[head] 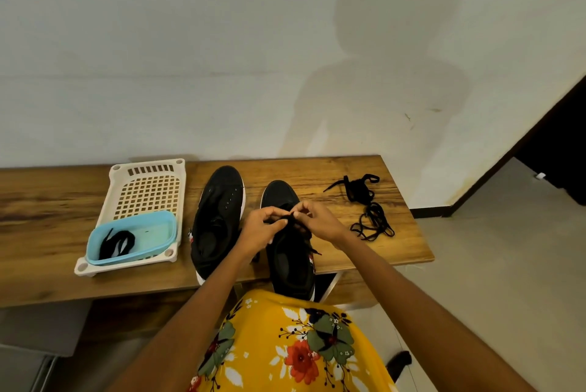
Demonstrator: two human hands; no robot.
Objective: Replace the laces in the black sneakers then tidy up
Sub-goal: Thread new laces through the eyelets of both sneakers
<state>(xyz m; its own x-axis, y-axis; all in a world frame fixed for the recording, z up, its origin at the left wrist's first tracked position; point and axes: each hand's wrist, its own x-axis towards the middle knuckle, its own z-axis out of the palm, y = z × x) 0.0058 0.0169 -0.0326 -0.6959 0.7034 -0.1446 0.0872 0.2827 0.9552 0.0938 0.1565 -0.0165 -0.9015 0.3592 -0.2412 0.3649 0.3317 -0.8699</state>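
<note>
On wooden table point(364, 252): left hand point(258, 230) and right hand point(320, 222) pinch black lace point(293, 217) over right black sneaker point(291, 264); left black sneaker point(218, 210) unlaced; tidying pending.

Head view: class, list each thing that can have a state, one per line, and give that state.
Left sneaker: unlaced, eyelets bare.
Right sneaker: being laced.
Lace in hands: pinched by both hands.
Left hand: fingers curled on the lace.
Right hand: fingers curled on the lace.
Blue tub: open, holding one black lace.
White basket: holding the tub.
Loose laces: heaped on the table.
</note>
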